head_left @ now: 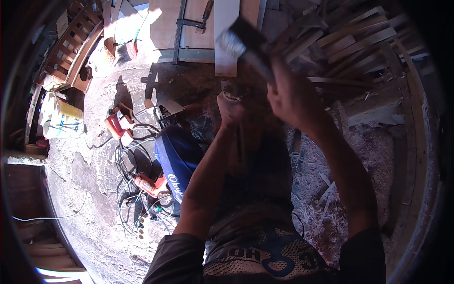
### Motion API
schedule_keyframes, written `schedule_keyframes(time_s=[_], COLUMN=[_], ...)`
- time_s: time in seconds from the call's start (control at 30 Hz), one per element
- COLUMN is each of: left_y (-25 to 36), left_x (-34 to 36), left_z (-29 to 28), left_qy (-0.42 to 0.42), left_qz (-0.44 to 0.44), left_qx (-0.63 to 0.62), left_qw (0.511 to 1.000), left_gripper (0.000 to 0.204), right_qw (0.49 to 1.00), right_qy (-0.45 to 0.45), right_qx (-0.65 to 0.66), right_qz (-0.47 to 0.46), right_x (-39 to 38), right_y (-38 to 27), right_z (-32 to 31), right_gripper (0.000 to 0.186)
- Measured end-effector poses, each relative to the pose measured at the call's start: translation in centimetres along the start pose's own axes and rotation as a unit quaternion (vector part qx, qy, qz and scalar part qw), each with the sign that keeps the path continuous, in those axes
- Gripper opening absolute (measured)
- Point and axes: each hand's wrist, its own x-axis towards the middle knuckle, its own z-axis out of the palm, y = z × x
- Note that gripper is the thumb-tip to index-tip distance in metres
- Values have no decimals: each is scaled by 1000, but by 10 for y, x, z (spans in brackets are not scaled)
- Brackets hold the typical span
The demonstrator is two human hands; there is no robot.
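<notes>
My right hand [295, 97] is wrapped round the handle of a hammer [243, 38], raised above the work and smeared by motion. Its blocky dark head has a bright, pale end. Below and left of it, my left hand [230, 111] is closed round an upright tool handle [233, 91] with a rounded, dark top. The tool's lower end is hidden under my fist and in shadow. Just beyond my left fist lies a pale board [227, 61], pointing away from me.
Wide panels with a bar clamp [191, 22] lie ahead. Cut timber [354, 42] is heaped at far right, wood shavings [350, 161] nearer. Left are a red power tool [119, 125], an orange drill [151, 184], tangled cables [125, 175], a white bucket [64, 118] and a slatted wooden frame [71, 45].
</notes>
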Motion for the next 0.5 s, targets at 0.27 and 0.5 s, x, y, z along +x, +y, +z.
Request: schedule_keyframes(time_s=[0.27, 0.5], left_y=[-19, -36], left_x=[5, 19], left_z=[0, 7], left_qy=[10, 35], left_qz=[14, -55], left_qx=[34, 13], left_qw=[999, 998], left_gripper=[11, 17], right_qw=[966, 934], right_qy=[-175, 306], right_qx=[141, 158], right_qz=[128, -91], right_x=[-23, 90], right_y=[-18, -24], right_z=[-34, -74], right_gripper=[41, 19])
